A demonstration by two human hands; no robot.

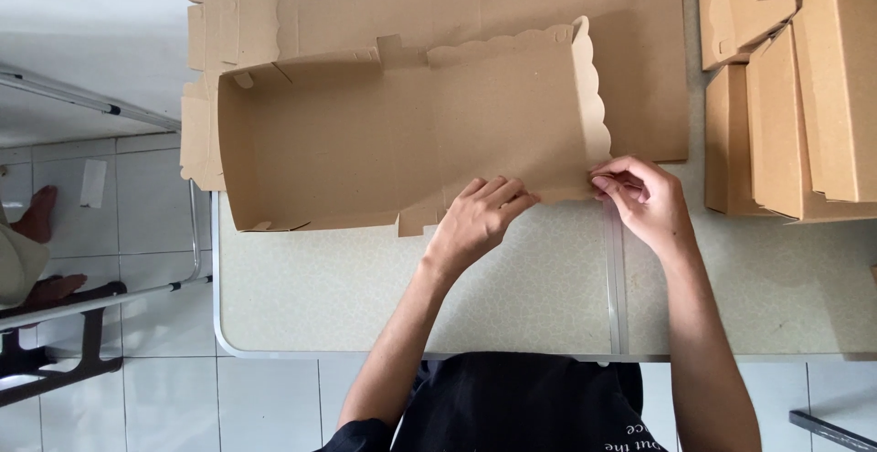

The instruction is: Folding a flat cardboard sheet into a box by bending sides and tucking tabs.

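Note:
A brown cardboard box lies partly folded on the pale table. Its left half stands up as a tray; its right half is a flat lid panel with a scalloped end flap raised upright. My left hand rests fingers-down on the near edge of that lid panel. At the panel's near right corner, below the scalloped flap, my right hand pinches the cardboard with thumb and fingertips.
A stack of flat unfolded box blanks lies under and behind the box. Several folded boxes are piled at the right. Beyond the table's left edge are floor tiles, a metal frame and another person's bare feet.

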